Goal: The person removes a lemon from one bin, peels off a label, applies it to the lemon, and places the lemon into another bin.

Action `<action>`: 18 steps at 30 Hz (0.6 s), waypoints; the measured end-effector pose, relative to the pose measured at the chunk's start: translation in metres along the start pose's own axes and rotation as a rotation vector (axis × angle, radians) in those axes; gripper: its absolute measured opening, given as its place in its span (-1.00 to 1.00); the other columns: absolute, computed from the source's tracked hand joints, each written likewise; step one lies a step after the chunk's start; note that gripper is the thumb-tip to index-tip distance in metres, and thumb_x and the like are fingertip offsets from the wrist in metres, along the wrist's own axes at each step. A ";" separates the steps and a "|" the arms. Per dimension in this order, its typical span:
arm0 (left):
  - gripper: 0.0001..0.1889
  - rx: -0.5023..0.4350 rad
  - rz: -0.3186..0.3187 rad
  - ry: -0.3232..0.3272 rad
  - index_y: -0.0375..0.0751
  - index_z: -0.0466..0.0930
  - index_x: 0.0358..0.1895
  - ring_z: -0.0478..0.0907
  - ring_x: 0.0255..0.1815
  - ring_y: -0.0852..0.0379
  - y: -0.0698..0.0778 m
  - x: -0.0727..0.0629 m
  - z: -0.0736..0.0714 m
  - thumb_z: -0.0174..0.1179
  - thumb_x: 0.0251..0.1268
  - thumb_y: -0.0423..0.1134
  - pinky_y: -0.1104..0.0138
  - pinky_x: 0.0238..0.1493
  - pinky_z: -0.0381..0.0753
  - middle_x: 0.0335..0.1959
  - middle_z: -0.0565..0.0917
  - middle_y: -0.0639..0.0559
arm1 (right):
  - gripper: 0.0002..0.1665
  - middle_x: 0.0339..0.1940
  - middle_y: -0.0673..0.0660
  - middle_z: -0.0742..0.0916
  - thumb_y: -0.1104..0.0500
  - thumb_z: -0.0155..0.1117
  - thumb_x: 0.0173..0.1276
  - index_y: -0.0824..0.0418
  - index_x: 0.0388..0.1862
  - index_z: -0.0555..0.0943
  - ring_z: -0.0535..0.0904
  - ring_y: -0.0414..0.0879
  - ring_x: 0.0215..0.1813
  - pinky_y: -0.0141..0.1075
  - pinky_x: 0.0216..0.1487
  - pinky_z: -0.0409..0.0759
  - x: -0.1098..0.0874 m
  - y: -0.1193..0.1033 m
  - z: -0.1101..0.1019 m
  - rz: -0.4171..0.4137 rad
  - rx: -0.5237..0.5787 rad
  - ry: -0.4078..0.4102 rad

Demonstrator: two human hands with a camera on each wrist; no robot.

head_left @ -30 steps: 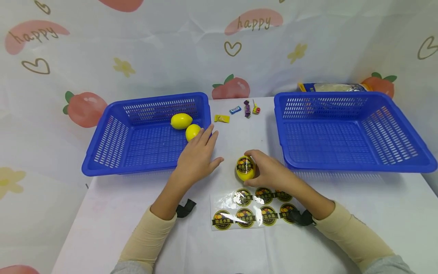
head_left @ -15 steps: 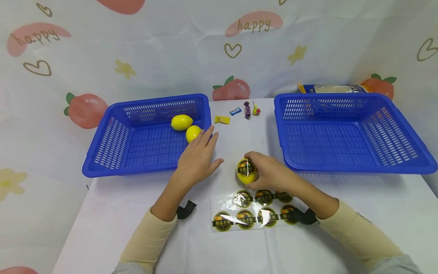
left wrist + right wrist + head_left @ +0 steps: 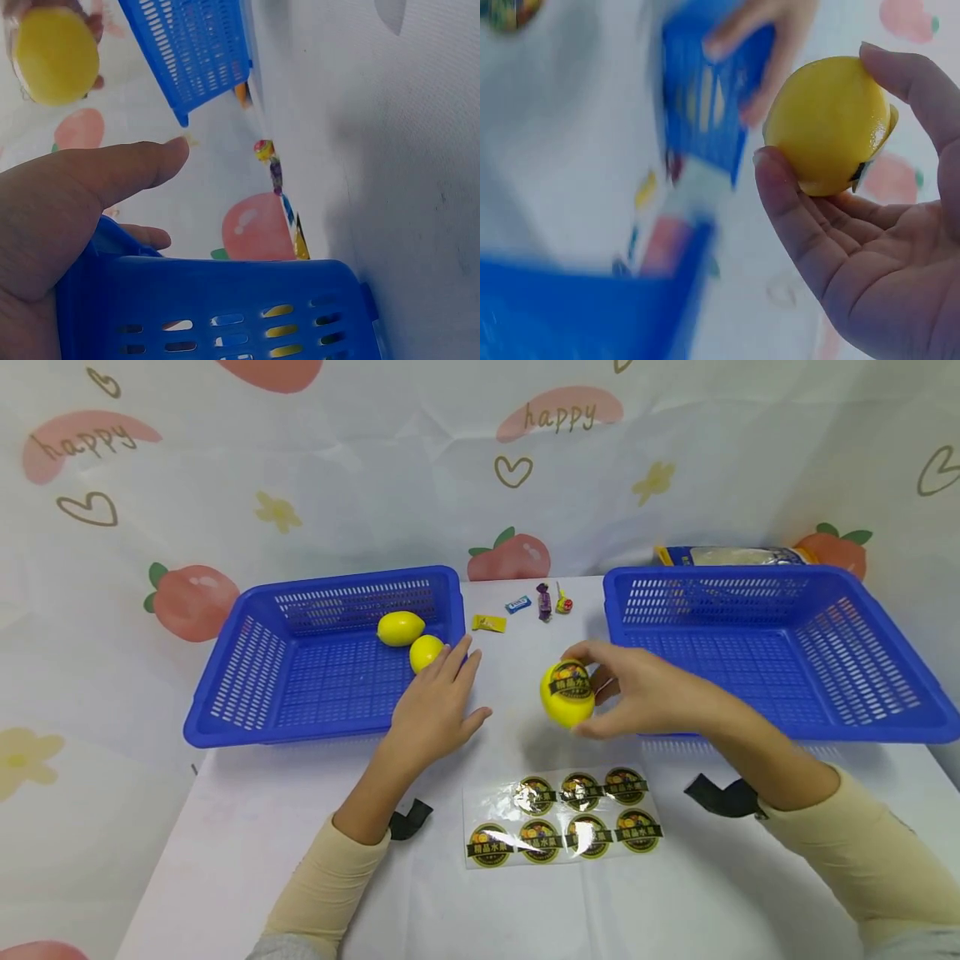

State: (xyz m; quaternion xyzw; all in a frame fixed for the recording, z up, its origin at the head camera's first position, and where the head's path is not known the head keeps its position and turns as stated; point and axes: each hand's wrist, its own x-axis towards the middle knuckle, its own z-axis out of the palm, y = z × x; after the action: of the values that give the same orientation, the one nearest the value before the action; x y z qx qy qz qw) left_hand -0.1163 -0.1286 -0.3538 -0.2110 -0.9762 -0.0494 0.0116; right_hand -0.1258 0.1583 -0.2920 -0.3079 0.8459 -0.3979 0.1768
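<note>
My right hand (image 3: 637, 689) holds a yellow lemon (image 3: 567, 706) between thumb and fingers, above the table between the two baskets. A round black-and-gold sticker (image 3: 572, 680) is on its upper side; in the right wrist view an edge of it stands off the skin. My left hand (image 3: 435, 706) lies over the right rim of the left blue basket (image 3: 258, 735), its fingers extended and the thumb apart. Two more lemons are in that basket: one lemon (image 3: 401, 628) at the back, another lemon (image 3: 424, 652) by the left fingertips, partly hidden.
A clear sheet (image 3: 480, 797) with several round stickers lies on the table in front. At right stands a second blue basket (image 3: 795, 727), with a blue-and-yellow package (image 3: 735, 556) behind it. Small wrapped candies (image 3: 544, 602) lie at the back between the baskets.
My right hand has lifted the lemon off the table and moved it to the right and away from me, uncovering the sticker sheet's right part. The left hand has stayed put.
</note>
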 end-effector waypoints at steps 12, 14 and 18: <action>-0.14 -0.011 0.003 0.000 -0.28 0.15 0.55 0.06 0.56 -0.21 0.002 0.001 -0.001 0.27 0.35 0.09 0.03 0.48 0.15 0.61 0.00 -0.18 | 0.02 0.32 0.34 0.47 0.08 0.60 0.14 0.36 0.43 0.24 0.60 0.22 0.11 0.00 0.07 0.63 0.010 0.033 -0.090 0.298 -0.174 0.087; -0.15 -0.008 0.004 0.002 -0.28 0.15 0.55 0.06 0.55 -0.21 0.001 0.001 -0.001 0.27 0.36 0.09 0.02 0.48 0.16 0.61 0.00 -0.18 | 0.03 0.33 0.37 0.44 0.07 0.59 0.15 0.39 0.43 0.22 0.58 0.26 0.14 0.03 0.08 0.62 0.012 0.042 -0.099 0.330 -0.193 0.082; -0.16 -0.003 0.007 0.012 -0.28 0.17 0.54 0.08 0.55 -0.21 0.001 0.000 0.000 0.27 0.35 0.09 0.03 0.47 0.16 0.61 0.02 -0.18 | 0.01 0.28 0.44 0.46 0.07 0.58 0.15 0.48 0.38 0.23 0.52 0.29 0.14 0.11 0.12 0.56 0.017 0.060 -0.109 0.354 -0.257 0.060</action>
State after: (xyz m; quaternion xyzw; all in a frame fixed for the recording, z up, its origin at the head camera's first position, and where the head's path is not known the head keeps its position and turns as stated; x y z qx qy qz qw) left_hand -0.1160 -0.1276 -0.3535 -0.2143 -0.9752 -0.0520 0.0173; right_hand -0.2213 0.2382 -0.2723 -0.1625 0.9354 -0.2587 0.1781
